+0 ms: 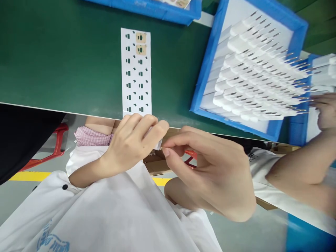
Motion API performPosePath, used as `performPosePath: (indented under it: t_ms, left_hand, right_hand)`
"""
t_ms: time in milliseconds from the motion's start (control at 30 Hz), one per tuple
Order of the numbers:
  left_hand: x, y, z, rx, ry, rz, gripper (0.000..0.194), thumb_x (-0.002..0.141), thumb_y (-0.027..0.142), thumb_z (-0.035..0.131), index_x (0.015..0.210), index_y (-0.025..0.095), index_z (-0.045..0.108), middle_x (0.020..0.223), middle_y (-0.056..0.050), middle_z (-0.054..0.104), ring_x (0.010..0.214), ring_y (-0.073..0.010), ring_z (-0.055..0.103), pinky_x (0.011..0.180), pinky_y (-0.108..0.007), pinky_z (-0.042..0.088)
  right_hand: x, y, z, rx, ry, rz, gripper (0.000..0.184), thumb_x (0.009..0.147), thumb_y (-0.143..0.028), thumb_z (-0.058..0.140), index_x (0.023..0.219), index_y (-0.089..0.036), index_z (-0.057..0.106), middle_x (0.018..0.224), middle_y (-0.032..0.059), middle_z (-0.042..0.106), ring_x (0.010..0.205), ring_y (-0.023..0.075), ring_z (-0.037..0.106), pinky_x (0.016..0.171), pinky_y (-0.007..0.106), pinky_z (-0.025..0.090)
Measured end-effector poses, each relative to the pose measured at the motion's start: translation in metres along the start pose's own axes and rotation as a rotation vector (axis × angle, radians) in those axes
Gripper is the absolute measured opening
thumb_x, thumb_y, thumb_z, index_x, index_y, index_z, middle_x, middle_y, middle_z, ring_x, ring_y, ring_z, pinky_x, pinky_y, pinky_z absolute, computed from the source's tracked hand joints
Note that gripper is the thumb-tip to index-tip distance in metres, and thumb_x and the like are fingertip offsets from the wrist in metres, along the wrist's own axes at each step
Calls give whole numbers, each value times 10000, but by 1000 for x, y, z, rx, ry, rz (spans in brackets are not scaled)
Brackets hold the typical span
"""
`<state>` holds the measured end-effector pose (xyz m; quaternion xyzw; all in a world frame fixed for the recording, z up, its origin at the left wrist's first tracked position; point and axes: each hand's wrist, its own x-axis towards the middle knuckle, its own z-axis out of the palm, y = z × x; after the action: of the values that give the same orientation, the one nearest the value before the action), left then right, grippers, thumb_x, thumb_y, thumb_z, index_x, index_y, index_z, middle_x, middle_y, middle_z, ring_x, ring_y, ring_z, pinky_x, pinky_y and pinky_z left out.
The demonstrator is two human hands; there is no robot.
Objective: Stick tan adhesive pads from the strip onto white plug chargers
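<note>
My left hand (133, 143) is closed around a small white plastic piece (158, 144), held just off the table's front edge. Most of that piece is hidden by the fingers. At its exposed end, the thumb and forefinger of my right hand (210, 168) pinch together. Something tiny and tan shows at those fingertips, too small to name. Just beyond my left hand, a white sticker sheet (134, 73) lies on the green table (65, 56). Two beige stickers (141, 43) are on its far end; the rest shows rows of small dark cut-outs.
A blue tray (203, 84) at the right holds many white plastic pieces (252, 77) with thin metal pins. Another blue tray (154, 10) lies along the far side. At the far right, a co-worker's hand (327, 108) reaches beside a further tray. A cardboard box (154, 167) sits below the table edge.
</note>
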<state>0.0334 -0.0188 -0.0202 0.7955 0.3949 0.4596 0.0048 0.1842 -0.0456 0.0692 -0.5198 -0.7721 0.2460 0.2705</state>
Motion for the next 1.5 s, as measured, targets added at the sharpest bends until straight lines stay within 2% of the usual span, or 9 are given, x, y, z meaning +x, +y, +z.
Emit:
performPosePath:
  t_ms: [267,467,833,1067,1233,1367,1500]
  left_hand:
    - [0,1,1,6,8,-33,200,964,42,461,1004,227,526,763,27,647,660,-146,575,633,-293,388]
    - [-1,1,0,-15,-3,-49,153,959,81,523,998,229,517,762,28,635,656,-144,571,628,-296,392]
    - [-2,3,-1,22,-26,-76,132,990,105,479,1003,233,507,783,25,635,663,-140,571,625,-297,399]
    - [-4,3,-2,21,-64,-95,160,962,73,498,1008,224,525,808,15,636,696,-157,580,635,-312,398]
    - [-6,3,0,24,-73,-131,152,988,92,472,1031,230,519,815,15,623,709,-156,587,641,-307,397]
    - [-7,2,0,10,-99,-130,130,1006,116,463,1048,231,508,841,8,619,728,-157,589,663,-299,429]
    - [-7,-1,2,-113,-97,-127,135,1007,107,471,1065,226,496,871,-2,618,732,-156,571,677,-294,453]
  right_hand:
    - [-1,-3,3,-87,45,-8,257,821,10,567,744,-235,557,571,-62,456,477,79,429,426,232,304]
    - [-2,-3,5,-109,60,-4,261,813,15,587,748,-236,553,574,-68,413,471,71,366,428,236,279]
    - [-2,-5,7,-95,74,-13,256,826,7,586,743,-232,550,570,-76,379,476,70,362,424,234,282]
    - [-4,-7,13,-95,90,27,296,845,36,573,769,-245,520,591,-64,343,520,103,429,475,266,369]
    - [-3,-10,16,-112,101,44,299,860,31,564,772,-250,511,591,-59,354,528,113,452,482,271,391]
    - [-2,-10,19,-108,104,56,300,857,33,566,766,-249,515,583,-59,359,519,118,448,479,284,385]
    - [-1,-8,17,-74,100,50,307,820,42,577,753,-253,521,574,-64,363,496,113,413,461,287,337]
